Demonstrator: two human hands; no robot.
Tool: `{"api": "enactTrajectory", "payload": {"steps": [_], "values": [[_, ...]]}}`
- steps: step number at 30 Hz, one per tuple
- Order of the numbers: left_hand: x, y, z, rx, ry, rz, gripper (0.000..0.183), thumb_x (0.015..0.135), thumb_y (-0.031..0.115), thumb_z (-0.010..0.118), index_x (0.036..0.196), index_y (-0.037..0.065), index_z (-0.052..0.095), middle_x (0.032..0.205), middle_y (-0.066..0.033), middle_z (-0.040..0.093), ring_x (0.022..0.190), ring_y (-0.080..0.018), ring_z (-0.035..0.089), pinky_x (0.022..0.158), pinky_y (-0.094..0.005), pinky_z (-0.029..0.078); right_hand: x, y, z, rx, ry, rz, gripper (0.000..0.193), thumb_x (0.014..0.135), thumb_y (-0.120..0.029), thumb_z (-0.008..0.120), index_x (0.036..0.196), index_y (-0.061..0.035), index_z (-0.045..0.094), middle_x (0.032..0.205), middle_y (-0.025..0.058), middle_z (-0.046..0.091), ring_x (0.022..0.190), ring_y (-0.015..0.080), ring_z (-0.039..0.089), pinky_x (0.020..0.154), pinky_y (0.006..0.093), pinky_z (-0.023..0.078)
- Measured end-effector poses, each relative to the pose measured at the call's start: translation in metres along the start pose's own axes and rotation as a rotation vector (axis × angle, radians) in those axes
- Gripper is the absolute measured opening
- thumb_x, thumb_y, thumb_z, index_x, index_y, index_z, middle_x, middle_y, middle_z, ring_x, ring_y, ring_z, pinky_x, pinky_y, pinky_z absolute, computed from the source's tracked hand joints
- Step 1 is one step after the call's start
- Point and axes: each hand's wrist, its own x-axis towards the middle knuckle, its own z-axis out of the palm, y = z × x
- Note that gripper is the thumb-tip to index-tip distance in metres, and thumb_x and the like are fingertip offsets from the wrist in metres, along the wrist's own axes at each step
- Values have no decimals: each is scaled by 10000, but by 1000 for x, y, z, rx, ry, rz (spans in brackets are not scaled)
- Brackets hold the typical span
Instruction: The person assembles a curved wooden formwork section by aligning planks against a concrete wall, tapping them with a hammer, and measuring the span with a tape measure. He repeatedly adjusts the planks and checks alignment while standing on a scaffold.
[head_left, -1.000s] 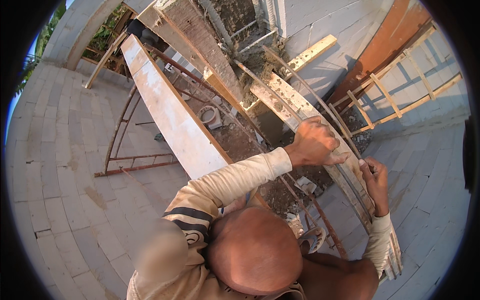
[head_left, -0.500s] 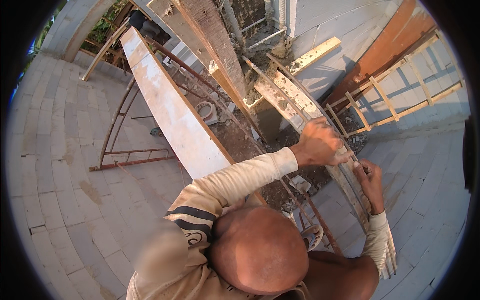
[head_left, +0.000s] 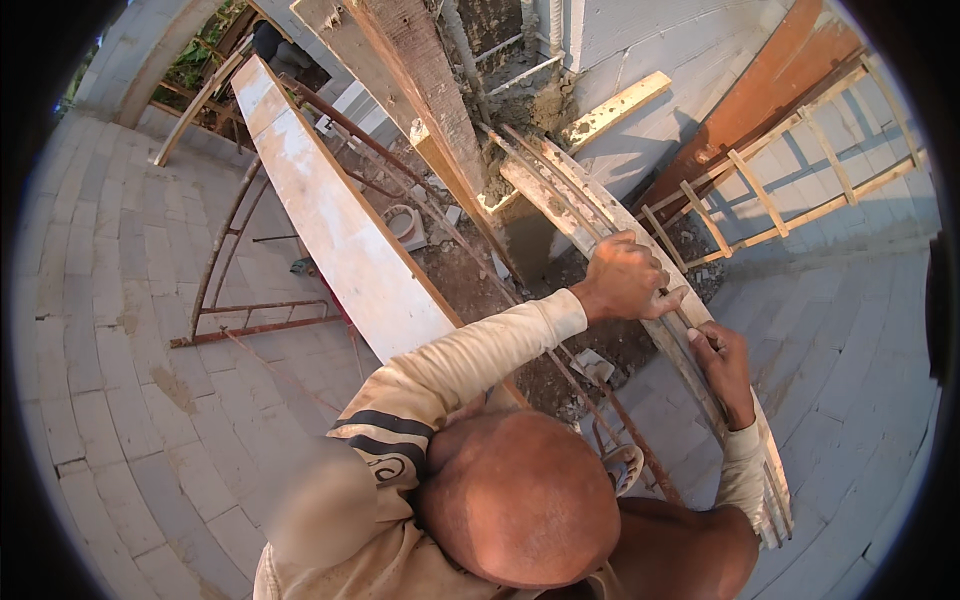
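A pair of long, thin, rusty rods [head_left: 572, 195] runs lengthwise over a pale, mortar-spattered plank [head_left: 640, 232], from the column at the top toward the lower right. My left hand [head_left: 625, 278] is closed in a fist around the rods at mid-length, thumb stretched toward the lower right. Just below it, my right hand [head_left: 724, 368] has curled fingers, with thumb and forefinger pinched at a rod beside the plank's right edge. The palms and the exact grip are hidden.
A long whitish board [head_left: 340, 230] slopes along the left. Rusty scaffold frames [head_left: 262, 318] stand below it. Upright timber formwork [head_left: 425, 100] borders the wet column [head_left: 520, 85]. A wooden ladder [head_left: 770, 195] leans at the right wall. Rubble [head_left: 450, 255] lies on the ground underneath.
The far ends of the two rods have come closer together over the plank. Both hands have shifted slightly left in the picture and keep their closed grip; the whole view has moved a little too.
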Motion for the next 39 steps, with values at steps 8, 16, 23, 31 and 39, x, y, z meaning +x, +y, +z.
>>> {"api": "enactTrajectory", "payload": {"steps": [8, 16, 23, 31, 39], "values": [[-2, -6, -2, -83, 102, 81, 365, 807, 327, 817, 519, 157, 671, 513, 36, 588, 520, -142, 536, 582, -333, 419, -4, -6, -3, -46, -7, 52, 275, 982, -217, 716, 923, 45, 658, 672, 90, 501, 659, 143, 454, 633, 353, 409], [-6, -17, -12, -179, 66, 141, 348, 804, 272, 840, 541, 126, 663, 552, 17, 599, 559, -162, 531, 628, -334, 436, -24, -31, 34, -404, 402, -348, 340, 948, -167, 758, 1216, -18, 611, 1107, 200, 631, 1002, 363, 620, 919, 456, 493], [9, -4, -12, -121, 55, 122, 368, 831, 320, 815, 536, 146, 679, 534, 26, 594, 551, -160, 572, 608, -325, 443, -20, -37, 75, -523, 490, -428, 366, 919, -151, 789, 1204, 7, 624, 1119, 210, 637, 969, 415, 649, 840, 483, 534], [25, 8, -9, -58, 149, 62, 436, 813, 330, 815, 447, 181, 632, 440, 51, 511, 480, -130, 529, 542, -325, 380, -11, -40, 59, -411, 414, -336, 135, 989, -113, 729, 1060, -6, 689, 862, 185, 673, 700, 394, 662, 634, 457, 516], [68, -16, -90, 22, -161, 195, 260, 879, 348, 770, 816, 96, 790, 766, -65, 718, 828, -225, 674, 845, -430, 505, -8, -45, 41, -298, 204, -222, 187, 1006, -170, 710, 988, 4, 644, 811, 189, 651, 632, 419, 579, 589, 436, 457]]}}
